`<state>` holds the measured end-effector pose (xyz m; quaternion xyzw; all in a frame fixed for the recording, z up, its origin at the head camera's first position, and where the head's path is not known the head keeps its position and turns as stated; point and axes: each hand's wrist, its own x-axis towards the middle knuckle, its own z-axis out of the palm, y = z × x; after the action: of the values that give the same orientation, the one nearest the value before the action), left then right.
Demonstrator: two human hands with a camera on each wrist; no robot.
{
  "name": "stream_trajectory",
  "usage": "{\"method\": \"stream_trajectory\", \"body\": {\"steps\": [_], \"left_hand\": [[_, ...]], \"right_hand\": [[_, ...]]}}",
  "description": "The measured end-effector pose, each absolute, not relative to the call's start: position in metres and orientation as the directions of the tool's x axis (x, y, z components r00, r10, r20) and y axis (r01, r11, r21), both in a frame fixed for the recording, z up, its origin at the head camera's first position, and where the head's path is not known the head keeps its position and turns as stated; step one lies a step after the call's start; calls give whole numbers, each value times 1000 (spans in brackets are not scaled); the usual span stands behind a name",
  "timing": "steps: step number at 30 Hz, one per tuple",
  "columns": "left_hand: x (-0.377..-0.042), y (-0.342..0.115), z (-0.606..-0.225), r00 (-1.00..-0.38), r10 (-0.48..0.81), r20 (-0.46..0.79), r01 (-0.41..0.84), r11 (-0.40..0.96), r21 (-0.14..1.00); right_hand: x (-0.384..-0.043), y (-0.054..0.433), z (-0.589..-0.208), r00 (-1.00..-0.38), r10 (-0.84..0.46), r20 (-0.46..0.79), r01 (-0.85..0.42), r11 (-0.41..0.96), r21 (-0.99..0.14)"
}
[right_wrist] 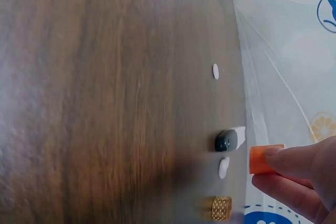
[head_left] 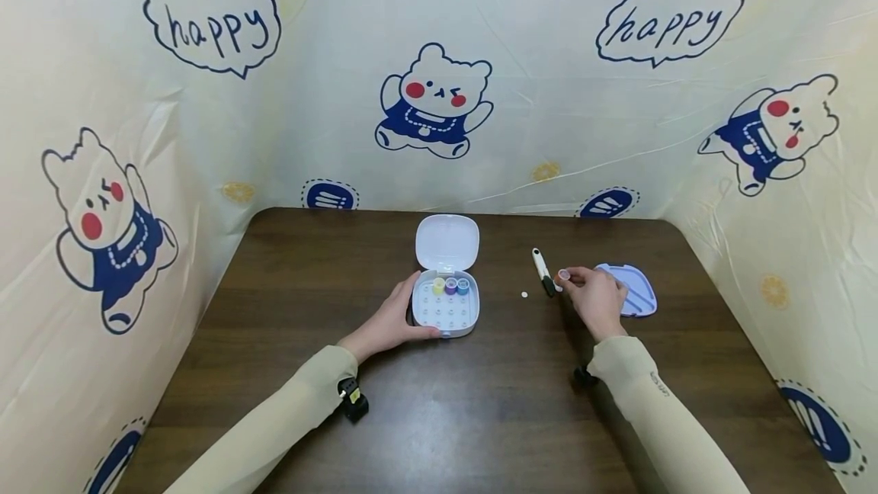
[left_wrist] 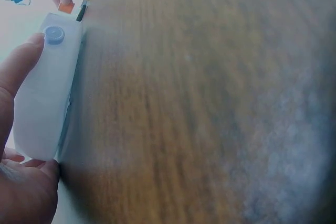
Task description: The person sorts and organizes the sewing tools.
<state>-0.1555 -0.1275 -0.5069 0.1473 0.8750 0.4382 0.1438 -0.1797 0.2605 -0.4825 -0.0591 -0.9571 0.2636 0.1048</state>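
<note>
My left hand (head_left: 392, 320) grips the side of an open white sewing box (head_left: 446, 322), its thumb along the front edge. Yellow (head_left: 439, 286), purple (head_left: 450, 287) and blue (head_left: 463, 287) thread spools stand in the back row of its pegged inside. Right of the box, my right hand (head_left: 598, 299) pinches a small orange thread spool (right_wrist: 259, 160) between thumb and fingers, held above the table. Below that hand lie a white disc like a button (right_wrist: 224, 168) and a gold dimpled thimble (right_wrist: 221, 209).
Near the orange spool lies a white pen-shaped tool (head_left: 539, 261) with a black end. Another small white disc (head_left: 524, 294) rests left of it. A light-blue plastic tray or lid (head_left: 639, 297) is partly behind my right hand. A printed curtain (head_left: 439, 181) borders the table (head_left: 309, 273).
</note>
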Motion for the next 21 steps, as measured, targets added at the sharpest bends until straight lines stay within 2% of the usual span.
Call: {"method": "stream_trajectory", "body": {"steps": [21], "left_hand": [[-155,-126,-509,-919,379,-109,140,573,808]], "right_hand": [[-164,228,-479,-974,51,219,-65,870,-489]]}}
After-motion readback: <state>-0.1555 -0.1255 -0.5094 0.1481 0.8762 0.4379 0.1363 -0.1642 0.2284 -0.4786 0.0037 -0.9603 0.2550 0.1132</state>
